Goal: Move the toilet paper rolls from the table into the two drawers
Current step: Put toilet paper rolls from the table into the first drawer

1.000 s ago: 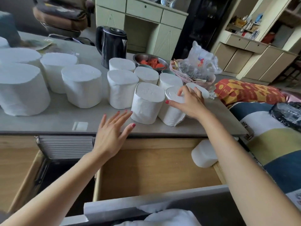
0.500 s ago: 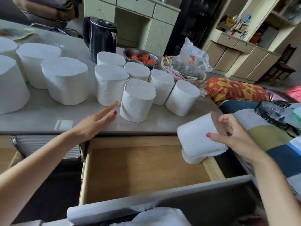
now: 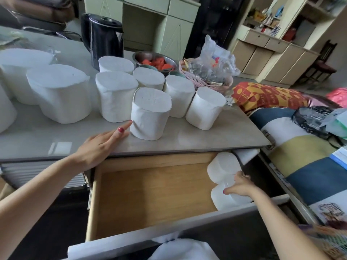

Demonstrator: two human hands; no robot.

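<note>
White toilet paper rolls are seen standing on a grey table [image 3: 206, 143], above an open wooden drawer [image 3: 150, 196]. A placing step is judged to be in hand: the right hand [image 3: 239, 186], at about four o'clock in the view, is curled around a roll being set down [image 3: 225, 198] in the drawer's right front corner. A second roll [image 3: 222, 167] is already lodged just behind it, at the hand's twelve o'clock. The left hand [image 3: 99, 147] is laid flat on the table edge with fingers straight, holding nothing; one fingertip touches the nearest table roll [image 3: 148, 115], at its one o'clock. Next, the held roll is likely to be released and the nearest table roll gripped. Many rolls remain on the table.
</note>
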